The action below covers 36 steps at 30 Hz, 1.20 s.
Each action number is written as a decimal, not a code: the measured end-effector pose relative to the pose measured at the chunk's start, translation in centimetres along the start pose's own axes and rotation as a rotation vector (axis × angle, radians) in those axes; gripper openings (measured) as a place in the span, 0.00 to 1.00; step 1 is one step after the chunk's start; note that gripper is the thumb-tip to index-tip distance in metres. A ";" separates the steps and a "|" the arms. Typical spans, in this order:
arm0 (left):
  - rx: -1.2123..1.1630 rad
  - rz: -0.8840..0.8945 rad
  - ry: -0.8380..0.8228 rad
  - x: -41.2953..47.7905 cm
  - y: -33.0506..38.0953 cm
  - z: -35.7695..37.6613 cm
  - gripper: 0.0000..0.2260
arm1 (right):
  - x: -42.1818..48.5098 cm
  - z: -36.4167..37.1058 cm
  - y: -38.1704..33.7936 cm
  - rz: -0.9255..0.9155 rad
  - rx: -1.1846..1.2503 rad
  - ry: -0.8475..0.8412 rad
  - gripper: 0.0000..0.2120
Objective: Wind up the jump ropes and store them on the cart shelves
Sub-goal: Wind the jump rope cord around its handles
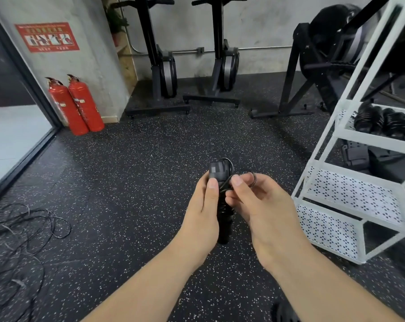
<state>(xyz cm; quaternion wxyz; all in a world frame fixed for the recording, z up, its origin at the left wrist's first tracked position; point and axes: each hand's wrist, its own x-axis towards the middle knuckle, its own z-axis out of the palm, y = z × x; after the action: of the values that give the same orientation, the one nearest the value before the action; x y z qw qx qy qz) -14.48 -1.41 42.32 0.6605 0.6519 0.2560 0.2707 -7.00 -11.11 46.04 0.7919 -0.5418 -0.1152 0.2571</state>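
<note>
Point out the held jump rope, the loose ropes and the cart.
jump rope (223,220), head view, ribbed black handle
loose ropes (27,231), head view, tangle on floor
cart (350,189), head view, bare perforated shelf

open floor (150,163) ahead | cart (350,182) right | loose ropes (22,231) left

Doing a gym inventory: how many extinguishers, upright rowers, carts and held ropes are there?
Extinguishers: 2
Upright rowers: 2
Cart: 1
Held rope: 1
Total: 6, leaving out the floor ropes, too tangled to count.
</note>
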 end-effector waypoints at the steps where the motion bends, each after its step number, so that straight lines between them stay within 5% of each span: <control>1: 0.032 0.028 0.008 -0.1 0.0 0.2 0.20 | -0.1 0.2 0.1 0.005 0.071 0.045 0.09; 6: 0.121 0.144 0.047 0.2 -0.3 0.6 0.24 | 0.0 0.8 1.0 -0.083 0.111 0.242 0.08; 25: 0.178 0.191 -0.005 0.1 -1.6 -0.8 0.26 | -0.5 0.8 0.9 -0.500 -0.816 0.132 0.09; 33: 0.375 0.296 -0.023 -0.5 -1.1 -1.1 0.25 | 0.9 -0.1 0.4 -0.383 -0.745 0.127 0.01; 36: 0.357 0.291 -0.047 -0.7 -0.9 -0.9 0.25 | 1.1 -0.2 0.4 -0.348 -0.700 0.128 0.07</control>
<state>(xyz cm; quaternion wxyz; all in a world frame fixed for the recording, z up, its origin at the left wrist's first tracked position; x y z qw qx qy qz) -15.55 -1.24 41.39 0.4945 0.7945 0.1878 0.2983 -6.07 -10.53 45.52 0.5967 -0.7662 -0.2363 0.0301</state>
